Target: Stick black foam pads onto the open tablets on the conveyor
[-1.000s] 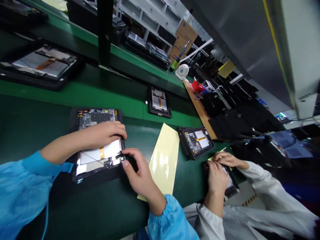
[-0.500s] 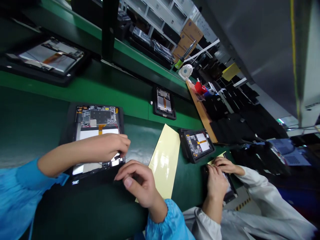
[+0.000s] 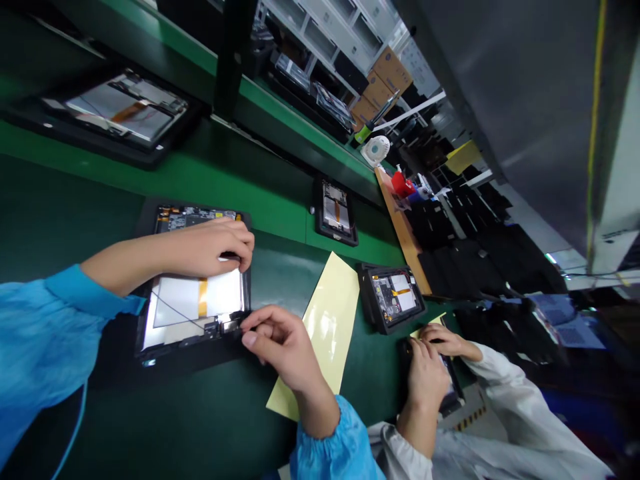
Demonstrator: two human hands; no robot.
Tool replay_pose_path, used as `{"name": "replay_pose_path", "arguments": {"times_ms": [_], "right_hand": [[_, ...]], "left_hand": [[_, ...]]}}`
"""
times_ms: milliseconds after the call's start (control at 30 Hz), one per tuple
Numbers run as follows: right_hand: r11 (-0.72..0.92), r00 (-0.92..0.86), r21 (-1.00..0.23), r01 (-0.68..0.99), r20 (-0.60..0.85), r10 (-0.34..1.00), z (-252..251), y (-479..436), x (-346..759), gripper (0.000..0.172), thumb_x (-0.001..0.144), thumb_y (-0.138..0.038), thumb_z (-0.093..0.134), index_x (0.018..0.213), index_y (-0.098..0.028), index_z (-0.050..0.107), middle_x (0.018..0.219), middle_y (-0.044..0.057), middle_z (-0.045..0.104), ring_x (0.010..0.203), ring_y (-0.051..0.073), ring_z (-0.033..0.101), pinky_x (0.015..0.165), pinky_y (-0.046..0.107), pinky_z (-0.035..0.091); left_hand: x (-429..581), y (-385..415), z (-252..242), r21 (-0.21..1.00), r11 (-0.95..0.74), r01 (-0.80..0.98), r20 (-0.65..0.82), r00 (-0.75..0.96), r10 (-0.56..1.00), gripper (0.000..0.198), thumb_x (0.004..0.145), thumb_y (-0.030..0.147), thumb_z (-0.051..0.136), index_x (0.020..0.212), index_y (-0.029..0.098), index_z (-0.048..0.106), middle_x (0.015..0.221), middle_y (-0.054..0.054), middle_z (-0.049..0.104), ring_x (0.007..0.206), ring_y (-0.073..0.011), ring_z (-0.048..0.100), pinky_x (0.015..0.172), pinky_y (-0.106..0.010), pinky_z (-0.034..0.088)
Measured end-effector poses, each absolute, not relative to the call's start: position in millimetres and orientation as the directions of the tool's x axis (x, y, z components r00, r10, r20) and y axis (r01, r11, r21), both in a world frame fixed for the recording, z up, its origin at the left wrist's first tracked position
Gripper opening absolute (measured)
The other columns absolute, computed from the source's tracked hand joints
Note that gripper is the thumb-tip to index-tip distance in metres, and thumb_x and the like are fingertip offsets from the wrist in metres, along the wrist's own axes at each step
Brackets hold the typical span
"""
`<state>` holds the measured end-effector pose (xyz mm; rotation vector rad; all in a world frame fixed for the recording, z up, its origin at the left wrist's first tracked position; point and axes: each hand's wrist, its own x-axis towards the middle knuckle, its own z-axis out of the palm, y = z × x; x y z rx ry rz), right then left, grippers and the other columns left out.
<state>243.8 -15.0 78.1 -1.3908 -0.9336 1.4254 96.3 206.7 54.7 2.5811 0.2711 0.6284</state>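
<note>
Tablet lies open in black tray: board, battery, orange tape all exposed, nothing covering them yet. L hand fingers together over top edge; R hand fingertips bunched at bottom corner, grip unclear. Yellow sheet alongside.

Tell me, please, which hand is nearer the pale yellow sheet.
The right hand is nearer, its wrist crossing the pale yellow sheet; the left hand is farther, over the tablet.
</note>
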Motion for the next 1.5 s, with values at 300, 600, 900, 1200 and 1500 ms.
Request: {"name": "replay_pose_path", "arguments": {"times_ms": [300, 600, 900, 1200, 1500], "right_hand": [[-0.301, 0.14, -0.953, 0.017, -0.296, 0.945, 76.7, 61.6, 257.6, 0.047, 0.06, -0.047, 0.102, 0.085, -0.021, 0.073, 0.076, -0.002, 0.067, 0.057, 0.008, 0.047, 0.052, 0.022, 0.036], [-0.22, 0.167, -0.963, 0.155, -0.193, 0.967, 55.3, 73.2, 261.1, 0.046, 0.07, -0.057, 0.093, 0.09, -0.022, 0.069, 0.076, -0.004, 0.063, 0.056, 0.008, 0.039, 0.054, 0.025, 0.029], [-0.193, 0.149, -0.961, 0.197, -0.165, 0.975, 48.8, 71.8, 260.3, 0.038, 0.077, -0.048, 0.087, 0.098, -0.022, 0.069, 0.09, -0.001, 0.066, 0.059, 0.009, 0.04, 0.056, 0.026, 0.032], [-0.144, 0.157, -0.944, 0.296, -0.101, 0.982, 51.9, 70.7, 254.1, 0.031, 0.086, -0.048, 0.074, 0.102, -0.023, 0.065, 0.088, -0.002, 0.06, 0.058, 0.01, 0.038, 0.055, 0.025, 0.033], [-0.14, 0.226, -0.946, 0.292, -0.074, 0.971, 41.2, 73.4, 257.8, 0.039, 0.08, -0.05, 0.084, 0.102, -0.022, 0.067, 0.097, -0.002, 0.053, 0.056, 0.006, 0.038, 0.053, 0.023, 0.034]], "left_hand": [[97.0, 211.3, 51.8, 0.474, -0.872, 0.119, 0.42, 0.84, 0.343, 0.077, 0.102, 0.044, 0.009, 0.071, 0.014, 0.073, 0.083, 0.005, 0.063, 0.087, -0.005, 0.051, 0.079, -0.025, 0.042], [97.3, 212.6, 49.9, 0.475, -0.875, 0.097, 0.456, 0.823, 0.339, 0.072, 0.095, 0.048, 0.012, 0.07, 0.017, 0.072, 0.082, 0.004, 0.063, 0.088, -0.0073, 0.052, 0.079, -0.025, 0.044], [94.7, 216.9, 39.1, 0.517, -0.856, 0.026, 0.493, 0.808, 0.322, 0.06, 0.095, 0.056, 0.028, 0.075, 0.02, 0.071, 0.087, 0.002, 0.066, 0.089, -0.0088, 0.058, 0.078, -0.021, 0.049], [96.9, 223.3, 37.3, 0.552, -0.832, -0.055, 0.52, 0.803, 0.291, 0.041, 0.089, 0.052, 0.043, 0.072, 0.029, 0.073, 0.084, -0.002, 0.069, 0.084, -0.0141, 0.064, 0.073, -0.021, 0.053], [102.5, 219.6, 26.1, 0.586, -0.81, -0.011, 0.511, 0.781, 0.359, 0.046, 0.089, 0.059, 0.042, 0.073, 0.028, 0.071, 0.083, 0.0, 0.067, 0.087, -0.0132, 0.059, 0.074, -0.022, 0.049]]}}
